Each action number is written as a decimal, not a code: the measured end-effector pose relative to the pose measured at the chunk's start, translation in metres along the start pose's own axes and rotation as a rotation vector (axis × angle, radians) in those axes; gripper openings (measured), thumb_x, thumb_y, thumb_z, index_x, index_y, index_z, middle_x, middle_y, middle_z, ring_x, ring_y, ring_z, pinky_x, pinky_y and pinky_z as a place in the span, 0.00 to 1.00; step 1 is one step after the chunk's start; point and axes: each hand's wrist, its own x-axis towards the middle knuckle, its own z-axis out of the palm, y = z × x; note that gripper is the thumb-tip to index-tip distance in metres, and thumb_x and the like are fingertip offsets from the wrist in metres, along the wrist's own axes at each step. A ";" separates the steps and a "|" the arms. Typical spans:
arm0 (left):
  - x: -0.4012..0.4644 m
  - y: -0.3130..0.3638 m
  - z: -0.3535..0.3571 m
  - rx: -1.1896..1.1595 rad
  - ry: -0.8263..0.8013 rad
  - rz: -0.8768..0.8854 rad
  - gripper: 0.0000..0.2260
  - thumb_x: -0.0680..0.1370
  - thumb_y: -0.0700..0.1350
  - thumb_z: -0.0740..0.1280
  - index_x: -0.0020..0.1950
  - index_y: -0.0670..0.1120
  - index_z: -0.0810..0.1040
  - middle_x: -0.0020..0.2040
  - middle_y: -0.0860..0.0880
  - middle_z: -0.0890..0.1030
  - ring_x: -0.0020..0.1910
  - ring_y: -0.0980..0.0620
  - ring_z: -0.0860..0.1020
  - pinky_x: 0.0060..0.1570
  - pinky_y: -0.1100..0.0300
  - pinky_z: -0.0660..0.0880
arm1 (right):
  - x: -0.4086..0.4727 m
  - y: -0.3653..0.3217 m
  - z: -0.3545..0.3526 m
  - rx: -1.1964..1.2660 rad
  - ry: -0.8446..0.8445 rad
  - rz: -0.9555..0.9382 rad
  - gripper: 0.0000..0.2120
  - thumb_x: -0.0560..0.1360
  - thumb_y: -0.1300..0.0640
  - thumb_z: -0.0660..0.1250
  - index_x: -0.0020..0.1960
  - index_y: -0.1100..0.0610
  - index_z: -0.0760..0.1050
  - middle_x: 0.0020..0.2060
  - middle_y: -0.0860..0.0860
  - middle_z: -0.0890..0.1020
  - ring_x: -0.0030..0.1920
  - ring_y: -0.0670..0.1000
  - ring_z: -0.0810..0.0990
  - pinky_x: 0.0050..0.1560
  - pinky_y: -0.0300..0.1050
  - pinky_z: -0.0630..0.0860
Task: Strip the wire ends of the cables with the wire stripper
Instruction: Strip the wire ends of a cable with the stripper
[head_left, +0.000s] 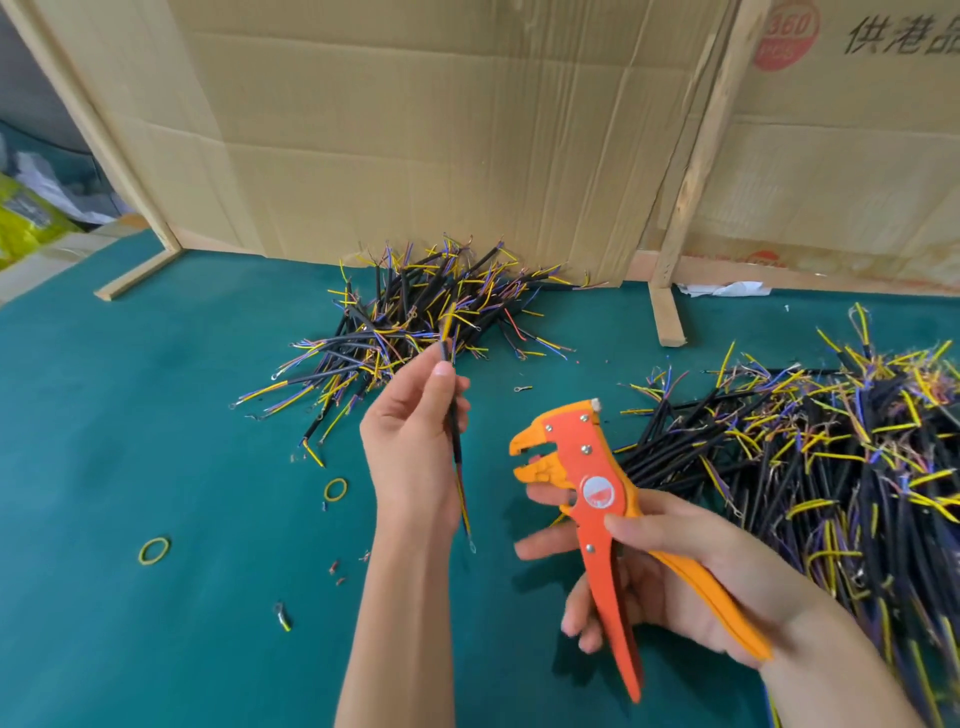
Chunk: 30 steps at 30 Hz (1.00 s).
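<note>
- Nearest you, your right hand holds the wire stripper: the thumb lies over the pivot and the fingers curl loosely behind the two spread handles. The tool's jaws stand apart, pointing left toward the cable.
- The stripper looks rigid and light enough for one hand. Judge your hold lower on both handles before you squeeze, since the present grasp sits high, near the pivot, and gives little leverage.
- Your left hand pinches one black cable between thumb and fingertips, nearly upright. Its thin coloured wires fan out above the thumb, and more trail below the palm, ending in a small ring terminal.
- That cable is probably light and springy, and the thin cores will bend away if left long. Take hold close to the end you mean to strip, so that only a short length reaches the jaws. Pinch firmly: the smooth sheath may slide when the tool pulls.
- On the green bench to your left lie two yellow rubber bands and small scraps of insulation.
- To the right sits a large heap of cables, just beside the tool.
- Farther off, a second pile rests in front of the cardboard wall. Which of the two holds finished pieces I cannot tell.
</note>
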 end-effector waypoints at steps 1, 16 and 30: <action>0.000 -0.002 0.001 0.066 -0.037 0.010 0.07 0.80 0.36 0.66 0.55 0.41 0.83 0.36 0.49 0.81 0.32 0.55 0.75 0.34 0.67 0.71 | 0.000 0.000 0.000 0.031 0.057 -0.030 0.31 0.73 0.51 0.77 0.73 0.58 0.74 0.64 0.70 0.77 0.46 0.67 0.84 0.49 0.62 0.80; -0.018 -0.027 0.025 0.582 -0.446 0.032 0.09 0.76 0.34 0.72 0.46 0.48 0.85 0.38 0.52 0.84 0.35 0.54 0.78 0.44 0.58 0.76 | -0.001 -0.007 -0.007 0.161 0.380 -0.490 0.24 0.74 0.57 0.68 0.69 0.61 0.77 0.67 0.57 0.80 0.45 0.60 0.83 0.46 0.55 0.81; -0.024 -0.017 0.025 0.457 -0.480 -0.015 0.13 0.73 0.31 0.73 0.51 0.47 0.86 0.46 0.47 0.87 0.45 0.54 0.82 0.49 0.60 0.77 | 0.005 -0.006 0.000 0.227 0.355 -0.401 0.25 0.74 0.58 0.69 0.70 0.60 0.76 0.65 0.64 0.80 0.48 0.63 0.84 0.47 0.58 0.82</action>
